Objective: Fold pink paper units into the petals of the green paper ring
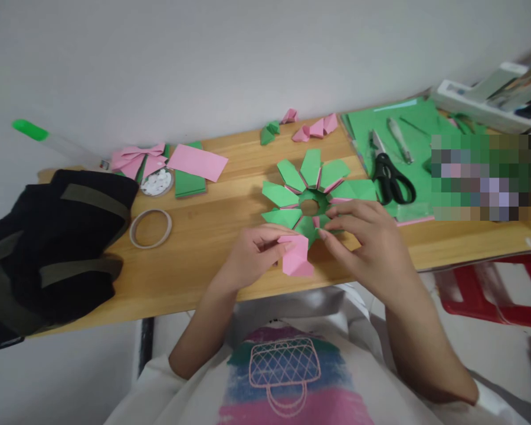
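Observation:
My left hand (259,251) is closed, its thumb and fingers pinching a folded piece of pink paper (295,255) near the table's front edge. Just beyond it lies a ring-shaped paper flower (310,168), with green petals, pink edges between them and a hole in the middle. My right hand (365,239) is at the flower's lower right side. Its thumb and curved fingertips are around the edge of a green petal there, which they partly hide. The left fingertips are close to the flower's lower petals; whether they touch it I cannot tell.
Small pink folded pieces (316,128) and a green one (269,132) lie behind the flower. Black-handled scissors (392,177) and a cutter (400,140) rest on green sheets (363,133). At left are a tape roll (133,230), pink paper (198,160) and a black bag (57,236).

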A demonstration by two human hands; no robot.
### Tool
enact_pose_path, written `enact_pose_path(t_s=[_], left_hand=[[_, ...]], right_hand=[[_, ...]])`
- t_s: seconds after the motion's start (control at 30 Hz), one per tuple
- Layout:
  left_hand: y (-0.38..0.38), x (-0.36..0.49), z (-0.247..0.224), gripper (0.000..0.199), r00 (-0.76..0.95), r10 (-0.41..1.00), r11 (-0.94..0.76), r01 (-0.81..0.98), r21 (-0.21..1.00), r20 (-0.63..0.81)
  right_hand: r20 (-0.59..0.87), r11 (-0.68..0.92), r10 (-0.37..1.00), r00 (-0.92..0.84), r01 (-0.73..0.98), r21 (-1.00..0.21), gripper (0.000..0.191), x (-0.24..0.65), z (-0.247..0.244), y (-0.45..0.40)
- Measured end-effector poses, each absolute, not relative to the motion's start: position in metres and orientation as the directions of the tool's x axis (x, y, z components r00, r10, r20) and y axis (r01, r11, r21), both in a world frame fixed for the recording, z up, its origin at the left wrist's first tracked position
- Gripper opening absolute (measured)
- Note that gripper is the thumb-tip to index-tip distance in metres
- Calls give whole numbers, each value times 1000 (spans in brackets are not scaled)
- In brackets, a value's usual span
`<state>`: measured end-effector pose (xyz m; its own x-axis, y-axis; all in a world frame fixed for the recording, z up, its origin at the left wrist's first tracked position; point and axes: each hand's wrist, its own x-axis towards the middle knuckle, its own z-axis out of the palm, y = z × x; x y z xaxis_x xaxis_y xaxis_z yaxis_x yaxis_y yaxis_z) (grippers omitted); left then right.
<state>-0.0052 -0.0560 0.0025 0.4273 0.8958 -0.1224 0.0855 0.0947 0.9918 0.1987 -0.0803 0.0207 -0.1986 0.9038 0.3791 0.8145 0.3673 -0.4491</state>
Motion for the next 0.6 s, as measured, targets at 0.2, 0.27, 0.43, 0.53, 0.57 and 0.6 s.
enact_pose_path(t_s=[0.2,0.27,0.43,0.53,0.57,0.6], left_hand=[[-67,-8,2,14,409,909,32,122,992,-80],[-69,-8,1,14,397,915,26,116,993,-70],[-74,-9,-3,14,380,919,63,109,992,-101],[-77,-7,-5,15,366,922,102,88,991,-127],[-77,-7,-5,15,361,922,116,83,990,-139],[-78,-6,-6,16,357,922,129,80,988,-150]], right_hand=[[354,328,906,-231,913,-244,9,199,26,-99],[338,292,915,-219,939,-182,9,199,25,-107],[283,169,954,-96,954,-246,16,196,17,-130],[225,93,974,-2,913,-397,19,192,13,-140],[206,73,978,26,887,-457,18,191,12,-142],[193,47,979,62,858,-512,17,190,13,-145]])
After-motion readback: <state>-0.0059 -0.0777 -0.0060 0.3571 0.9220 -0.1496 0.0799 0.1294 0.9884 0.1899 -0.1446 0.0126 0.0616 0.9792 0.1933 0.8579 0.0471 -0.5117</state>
